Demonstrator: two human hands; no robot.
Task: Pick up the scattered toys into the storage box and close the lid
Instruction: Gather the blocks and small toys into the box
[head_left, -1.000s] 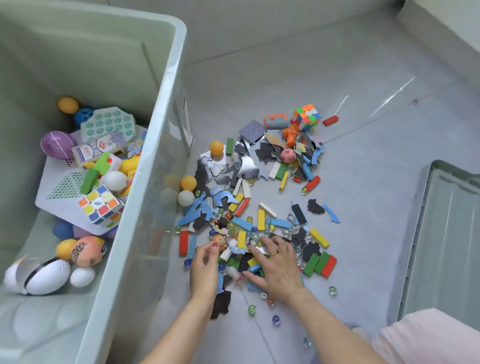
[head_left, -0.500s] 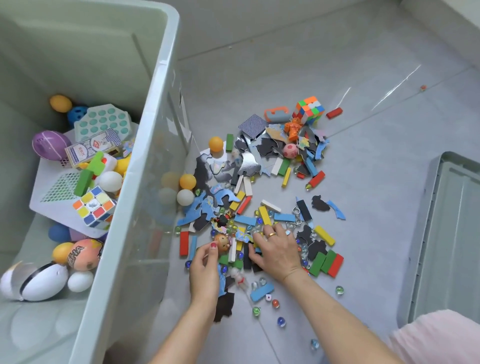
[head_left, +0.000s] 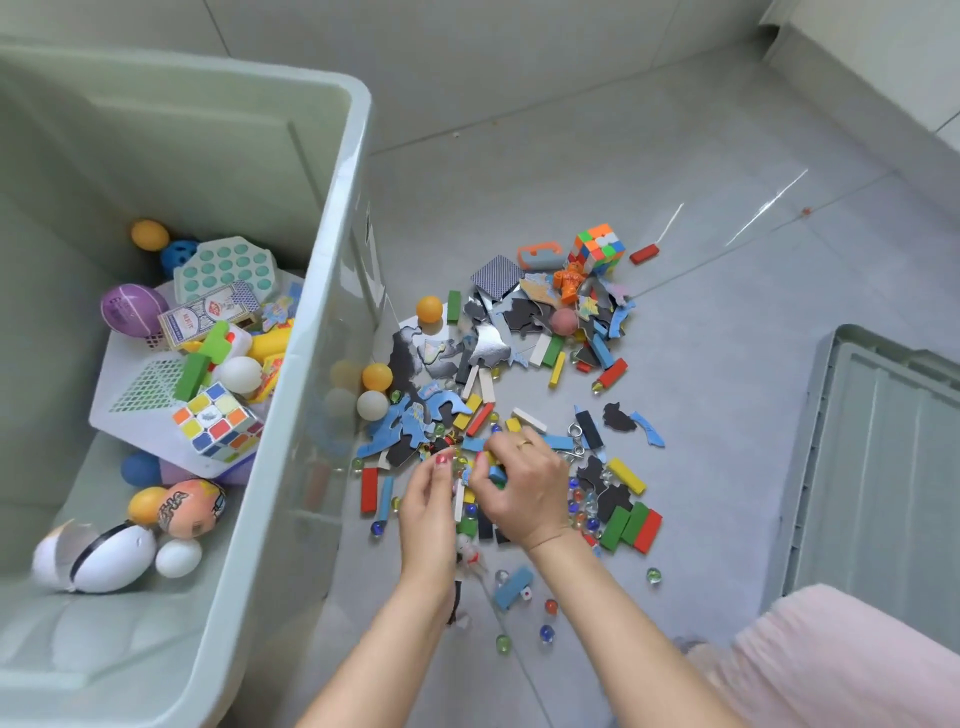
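Both hands (head_left: 478, 493) lifted off toys (head_left: 519, 389) beside box (head_left: 332, 291).

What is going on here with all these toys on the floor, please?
A person is clearing up toys. Both hands, left hand and right hand, are gathering small blocks and marbles from the pile on the floor. The box beside it already holds balls and a cube. Its lid lies off to the right.

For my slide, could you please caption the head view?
Both hands, left hand and right hand, gather small blocks from the floor pile beside the open storage box.
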